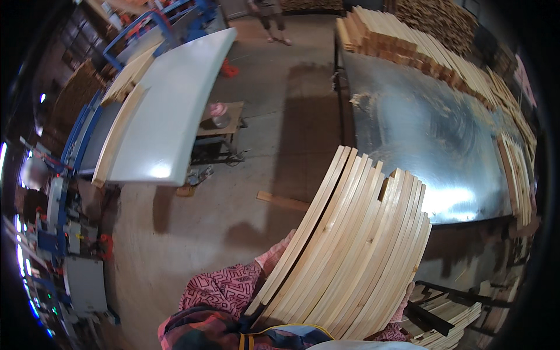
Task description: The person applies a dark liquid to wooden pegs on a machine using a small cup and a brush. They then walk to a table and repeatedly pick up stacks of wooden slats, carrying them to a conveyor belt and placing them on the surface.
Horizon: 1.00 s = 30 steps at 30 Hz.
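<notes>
A wide bundle of pale wooden slats [350, 245] lies across my forearms, close in front of my body, the slats side by side with uneven far ends. My left hand [276, 252], in what looks like a pink glove below a patterned pink sleeve [224, 286], presses against the bundle's left side. On the right side, my right hand [405, 297] is mostly hidden behind the slats and grips them from the edge. The fingers of both hands are largely out of sight under or behind the wood.
To the right stands a shiny metal-topped table [420, 134] with stacked slats [420, 44] along its far edge. A white machine table [169, 111] bearing a wooden strip [116, 137] is at left. A loose slat [283, 201] lies on the floor. A person [269, 17] stands far off.
</notes>
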Motion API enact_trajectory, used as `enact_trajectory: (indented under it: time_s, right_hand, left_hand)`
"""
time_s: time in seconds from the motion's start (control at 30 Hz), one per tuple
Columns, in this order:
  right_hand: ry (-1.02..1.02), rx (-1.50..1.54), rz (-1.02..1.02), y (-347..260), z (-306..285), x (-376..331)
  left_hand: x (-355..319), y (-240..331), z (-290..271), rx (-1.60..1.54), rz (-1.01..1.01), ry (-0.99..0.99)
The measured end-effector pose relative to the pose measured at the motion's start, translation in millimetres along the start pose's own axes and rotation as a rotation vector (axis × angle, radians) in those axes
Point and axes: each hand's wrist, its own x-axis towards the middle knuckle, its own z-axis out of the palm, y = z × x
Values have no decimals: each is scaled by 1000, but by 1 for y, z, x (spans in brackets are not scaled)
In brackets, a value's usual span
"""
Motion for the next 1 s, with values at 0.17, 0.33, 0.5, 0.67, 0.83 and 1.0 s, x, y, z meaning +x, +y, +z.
enact_trajectory:
  time_s: [0.17, 0.33, 0.5, 0.67, 0.83, 1.0]
  right_hand:
    - [-171, -52, -90, -8, 94, -44]
    - [-433, -120, -120, -1, 255, -58]
    - [-491, 5, 276, 38, 530, -106]
    - [-435, -138, 361, 113, 673, -85]
    - [-436, -350, 261, 166, 802, -108]
    - [-522, -149, 384, 197, 872, -129]
  left_hand:
    - [-76, 61, -75, 8, 65, 7]
    - [-137, 186, -174, -145, 21, 116]
    - [-211, 284, -331, -414, 67, 238]
    - [-232, 376, -476, 992, 385, 646]
    - [-196, 425, -587, 687, 214, 851]
    - [-230, 466, -659, 1986, 327, 1226]
